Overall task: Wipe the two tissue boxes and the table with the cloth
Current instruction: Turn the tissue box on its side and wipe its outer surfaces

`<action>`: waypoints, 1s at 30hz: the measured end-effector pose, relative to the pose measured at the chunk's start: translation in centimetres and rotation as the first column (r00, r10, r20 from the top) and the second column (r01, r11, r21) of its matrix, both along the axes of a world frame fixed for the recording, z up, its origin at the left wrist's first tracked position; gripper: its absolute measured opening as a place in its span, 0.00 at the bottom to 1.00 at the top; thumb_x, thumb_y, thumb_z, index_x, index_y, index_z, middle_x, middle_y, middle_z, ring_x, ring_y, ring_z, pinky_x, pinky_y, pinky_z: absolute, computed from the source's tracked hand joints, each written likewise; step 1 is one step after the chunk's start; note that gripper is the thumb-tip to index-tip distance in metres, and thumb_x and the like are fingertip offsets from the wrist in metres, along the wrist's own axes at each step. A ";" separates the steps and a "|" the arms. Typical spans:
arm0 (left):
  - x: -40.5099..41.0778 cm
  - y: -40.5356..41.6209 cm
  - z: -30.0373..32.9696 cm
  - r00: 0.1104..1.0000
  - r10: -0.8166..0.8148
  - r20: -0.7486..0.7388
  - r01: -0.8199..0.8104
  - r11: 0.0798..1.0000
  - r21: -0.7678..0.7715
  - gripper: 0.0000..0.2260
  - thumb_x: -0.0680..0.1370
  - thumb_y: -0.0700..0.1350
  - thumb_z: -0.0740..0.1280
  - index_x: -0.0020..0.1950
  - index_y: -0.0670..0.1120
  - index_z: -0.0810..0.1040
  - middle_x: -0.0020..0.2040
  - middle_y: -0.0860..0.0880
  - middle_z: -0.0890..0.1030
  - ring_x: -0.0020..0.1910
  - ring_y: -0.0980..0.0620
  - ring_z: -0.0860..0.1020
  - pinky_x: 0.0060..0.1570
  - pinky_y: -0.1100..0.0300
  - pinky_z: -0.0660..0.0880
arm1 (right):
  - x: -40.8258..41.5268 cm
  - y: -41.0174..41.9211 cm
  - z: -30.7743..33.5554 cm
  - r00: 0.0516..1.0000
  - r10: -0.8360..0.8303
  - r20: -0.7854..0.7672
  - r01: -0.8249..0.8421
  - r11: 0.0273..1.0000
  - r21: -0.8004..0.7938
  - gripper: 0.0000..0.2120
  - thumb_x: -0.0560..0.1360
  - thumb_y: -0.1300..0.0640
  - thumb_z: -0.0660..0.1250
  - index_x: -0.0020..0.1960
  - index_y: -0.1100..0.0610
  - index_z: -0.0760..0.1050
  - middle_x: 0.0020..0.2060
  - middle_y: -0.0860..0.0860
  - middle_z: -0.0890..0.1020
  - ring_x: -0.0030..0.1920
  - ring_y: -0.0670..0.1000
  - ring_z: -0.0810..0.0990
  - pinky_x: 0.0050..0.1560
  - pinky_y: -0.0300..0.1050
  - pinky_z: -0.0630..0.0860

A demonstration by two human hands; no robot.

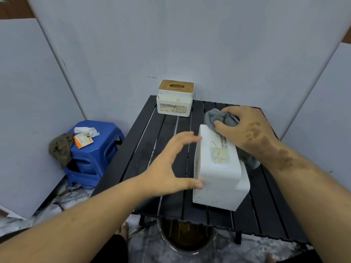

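Right hand [245,128] grip pinching grey cloth [218,116] on near tissue box [218,168]; left hand [171,164] grip spread, bracing box's left edge.

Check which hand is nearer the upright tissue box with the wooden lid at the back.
Right. The right hand, gripping the grey cloth, is just right of and in front of the wooden-lid tissue box. The left hand sits farther forward, against the tipped white box.

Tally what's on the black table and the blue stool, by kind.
Tissue boxes: 2, near one lying down, far one upright with wooden lid
Cloths: 2, grey cloth in right hand, brown rag on stool
Tissue packet: 1
Loose tissue: 1
Total: 6
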State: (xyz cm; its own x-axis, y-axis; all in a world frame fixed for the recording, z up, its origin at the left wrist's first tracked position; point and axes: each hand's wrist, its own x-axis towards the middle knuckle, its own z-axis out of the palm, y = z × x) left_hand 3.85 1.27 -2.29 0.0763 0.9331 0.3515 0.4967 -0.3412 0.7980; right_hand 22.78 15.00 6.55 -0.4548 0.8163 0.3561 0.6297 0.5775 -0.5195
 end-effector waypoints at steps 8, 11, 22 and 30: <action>2.2 -1.8 -1.1 0.992 0.125 0.027 -0.128 0.949 0.288 0.19 0.73 0.50 0.78 0.63 0.58 0.82 0.59 0.49 0.75 0.64 0.49 0.75 0.67 0.65 0.69 | 0.1 -1.3 0.5 0.995 0.077 0.066 -0.084 0.991 0.108 0.09 0.72 0.45 0.69 0.45 0.50 0.81 0.38 0.48 0.81 0.41 0.50 0.78 0.46 0.52 0.78; 2.6 -1.7 -1.0 0.990 0.120 0.070 -0.135 0.943 0.304 0.16 0.74 0.48 0.78 0.61 0.55 0.83 0.59 0.50 0.77 0.64 0.49 0.77 0.66 0.63 0.71 | 0.2 -2.6 1.6 0.950 0.250 0.188 -0.269 0.960 0.080 0.13 0.68 0.41 0.65 0.44 0.47 0.81 0.36 0.46 0.78 0.40 0.47 0.76 0.43 0.50 0.76; 2.6 -1.2 -1.1 0.988 0.141 0.068 -0.156 0.914 0.375 0.13 0.74 0.50 0.78 0.58 0.53 0.85 0.65 0.54 0.80 0.65 0.47 0.79 0.64 0.45 0.77 | 0.5 -0.5 1.4 0.953 0.277 0.124 -0.284 0.958 0.040 0.08 0.71 0.48 0.72 0.50 0.44 0.83 0.39 0.45 0.80 0.43 0.45 0.78 0.45 0.45 0.76; 2.5 -1.0 -1.3 0.985 0.171 0.004 -0.157 0.897 0.412 0.15 0.73 0.51 0.79 0.58 0.51 0.85 0.64 0.54 0.81 0.59 0.49 0.80 0.59 0.40 0.77 | -0.8 -1.0 1.2 0.941 0.284 0.185 -0.306 0.946 0.102 0.09 0.72 0.47 0.69 0.50 0.47 0.82 0.40 0.47 0.77 0.42 0.48 0.75 0.45 0.48 0.74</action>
State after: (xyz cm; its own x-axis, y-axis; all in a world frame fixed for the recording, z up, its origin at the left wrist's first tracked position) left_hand 6.33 0.25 -3.55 -0.0478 0.7076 0.7050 0.5966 -0.5459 0.5883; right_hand 21.94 13.97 7.74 -0.7298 0.5889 0.3472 0.4914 0.8050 -0.3325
